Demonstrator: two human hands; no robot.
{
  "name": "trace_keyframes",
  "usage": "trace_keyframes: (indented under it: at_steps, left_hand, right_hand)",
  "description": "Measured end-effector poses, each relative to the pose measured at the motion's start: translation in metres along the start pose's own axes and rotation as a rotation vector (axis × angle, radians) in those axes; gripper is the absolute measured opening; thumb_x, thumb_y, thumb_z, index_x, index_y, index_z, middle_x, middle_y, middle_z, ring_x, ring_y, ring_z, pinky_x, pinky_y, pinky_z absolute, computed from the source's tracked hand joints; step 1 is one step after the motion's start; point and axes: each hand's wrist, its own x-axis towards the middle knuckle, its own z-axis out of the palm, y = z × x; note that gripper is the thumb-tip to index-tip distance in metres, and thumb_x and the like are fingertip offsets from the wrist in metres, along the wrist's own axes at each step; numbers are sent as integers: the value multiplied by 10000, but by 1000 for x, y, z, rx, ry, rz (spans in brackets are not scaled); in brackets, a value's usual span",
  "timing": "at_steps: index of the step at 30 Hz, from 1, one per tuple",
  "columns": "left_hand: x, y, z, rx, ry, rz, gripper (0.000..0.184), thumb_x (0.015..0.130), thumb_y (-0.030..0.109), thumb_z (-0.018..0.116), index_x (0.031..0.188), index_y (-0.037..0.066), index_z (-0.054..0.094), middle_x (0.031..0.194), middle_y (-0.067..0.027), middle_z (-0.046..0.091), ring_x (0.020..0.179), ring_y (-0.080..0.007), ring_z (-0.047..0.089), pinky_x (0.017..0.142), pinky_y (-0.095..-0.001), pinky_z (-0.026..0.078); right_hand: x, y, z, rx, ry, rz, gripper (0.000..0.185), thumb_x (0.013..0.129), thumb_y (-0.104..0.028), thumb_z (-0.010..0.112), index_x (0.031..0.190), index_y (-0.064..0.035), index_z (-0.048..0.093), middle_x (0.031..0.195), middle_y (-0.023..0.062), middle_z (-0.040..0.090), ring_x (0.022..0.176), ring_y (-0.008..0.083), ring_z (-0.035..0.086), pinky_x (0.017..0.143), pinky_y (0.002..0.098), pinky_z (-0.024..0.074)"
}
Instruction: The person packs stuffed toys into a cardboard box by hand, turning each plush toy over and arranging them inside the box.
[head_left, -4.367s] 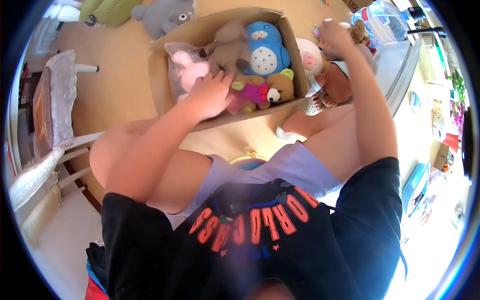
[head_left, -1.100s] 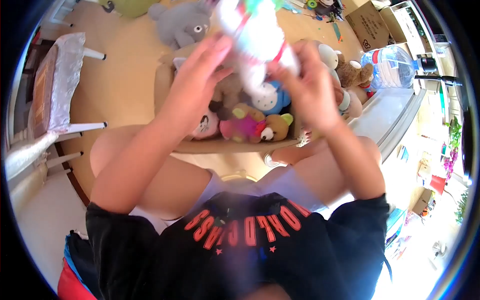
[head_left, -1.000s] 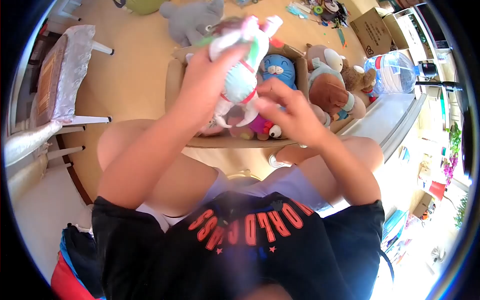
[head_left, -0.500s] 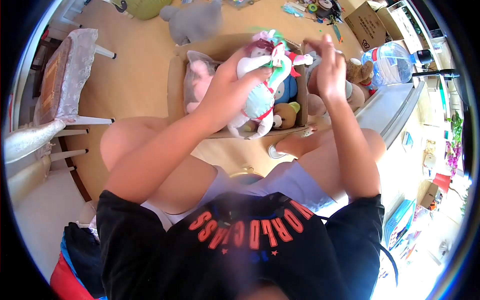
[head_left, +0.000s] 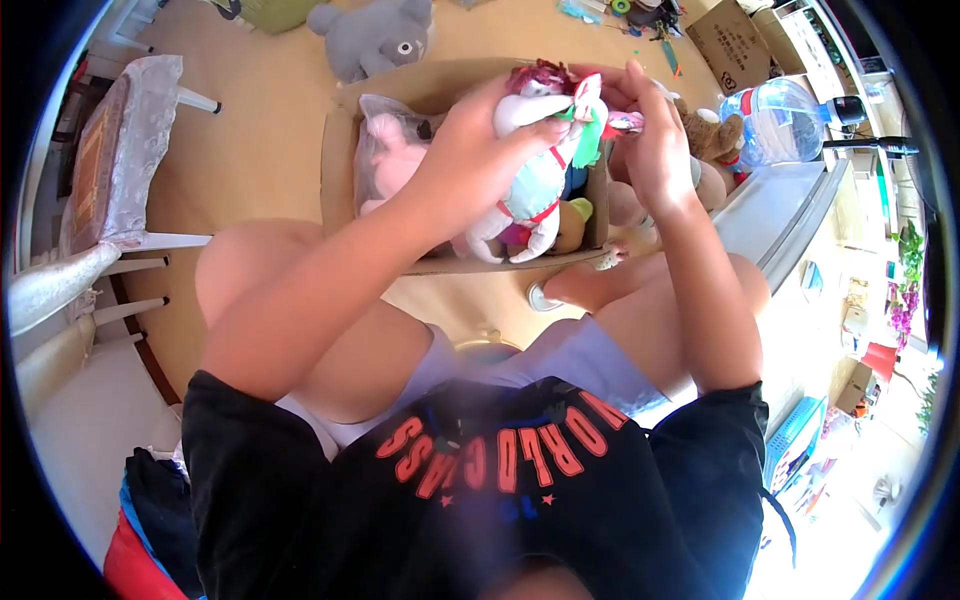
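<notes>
A soft rag doll with dark red hair, a pale blue body, white limbs and red and green trim hangs above an open cardboard box. My left hand is closed round the doll's side, thumb across its chest. At the doll's other side, my right hand has its fingers bent in at the doll's outstretched arm; the fingertips are partly hidden. In the box under the hands lie a pink plush toy in clear plastic and a yellow-green plush toy.
A grey plush toy sits on the floor beyond the box. To the right are a brown plush toy, a large clear water bottle and another cardboard box. A cloth-covered stool stands at left.
The doll has turned more upright and shifted slightly right. My right hand's fingers have come from apart to the doll's arm. The grey plush toy now shows more fully.
</notes>
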Motion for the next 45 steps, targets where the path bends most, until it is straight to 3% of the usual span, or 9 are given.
trace_keyframes:
  at_steps: [5, 7, 8, 10, 19, 30, 35, 39, 45]
  left_hand:
    - [7, -4, 0, 43, -43, 78, 343, 914, 80, 650, 1240, 1, 578, 1099, -83, 688, 994, -153, 649, 864, -316, 523]
    - [7, -2, -1, 50, -49, 8, 365, 949, 63, 614, 1307, 21, 555, 1168, -65, 659, 1055, -139, 632, 903, -310, 526]
    - [9, -7, 0, -13, -28, 106, 308, 888, 89, 662, 1167, -17, 587, 1046, -87, 696, 945, -165, 651, 839, -333, 516]
    - [6, 2, 1, -29, -52, 58, 297, 906, 140, 640, 1159, -8, 595, 1027, -75, 684, 937, -152, 636, 836, -321, 505]
    - [-1, 17, 3, -327, -70, -100, 265, 994, 304, 533, 1032, 55, 613, 955, -13, 631, 873, -91, 569, 808, -267, 453]
    - [-1, 6, -2, -361, -85, -156, 385, 1061, 369, 450, 1147, 46, 640, 1042, -61, 695, 910, -135, 678, 814, -303, 554]
    - [3, -6, -11, -400, -186, -135, 311, 1044, 313, 522, 1140, 44, 646, 1014, -31, 689, 894, -107, 660, 794, -275, 531]
    - [2, 17, -8, -16, -88, -59, 227, 1011, 238, 597, 1089, 36, 662, 1008, -33, 693, 897, -92, 643, 789, -263, 495]
    - [6, 28, -11, -348, 127, -305, 254, 1030, 284, 561, 1066, 51, 655, 975, -30, 675, 891, -126, 630, 815, -307, 503]
  right_hand:
    - [-30, -6, 14, -236, -129, -303, 404, 1021, -248, 550, 1303, 39, 585, 1274, 111, 599, 1152, 207, 574, 1027, 309, 416]
    - [-36, 5, 15, -233, -86, -379, 338, 976, -120, 635, 1268, 42, 585, 1254, 121, 592, 1152, 183, 557, 990, 308, 441]
    - [-38, 7, 17, -239, -39, -422, 309, 958, -88, 652, 1235, 36, 592, 1239, 124, 592, 1141, 186, 558, 977, 310, 447]
    - [-40, 10, 22, -252, 58, -511, 261, 923, -22, 684, 1168, 23, 605, 1208, 128, 591, 1121, 194, 559, 952, 315, 459]
    - [-34, 15, 19, -593, 24, -1145, 313, 660, 171, 644, 898, -31, 626, 1088, 140, 581, 1051, 332, 620, 822, 385, 534]
    - [-39, 16, 17, -734, 121, -1249, 327, 594, 54, 732, 888, -81, 688, 1055, 91, 614, 989, 310, 593, 835, 401, 506]
    - [-34, 10, 19, -764, 62, -1234, 337, 628, 101, 678, 949, 0, 678, 1044, 132, 700, 998, 324, 619, 852, 399, 521]
    - [-30, 16, 18, -716, -28, -1237, 369, 613, 106, 660, 974, 33, 676, 1090, 159, 700, 1058, 363, 633, 873, 421, 540]
    - [-26, 15, 24, -680, -81, -1272, 388, 602, 108, 648, 982, 39, 682, 1200, 188, 655, 1082, 356, 638, 895, 426, 538]
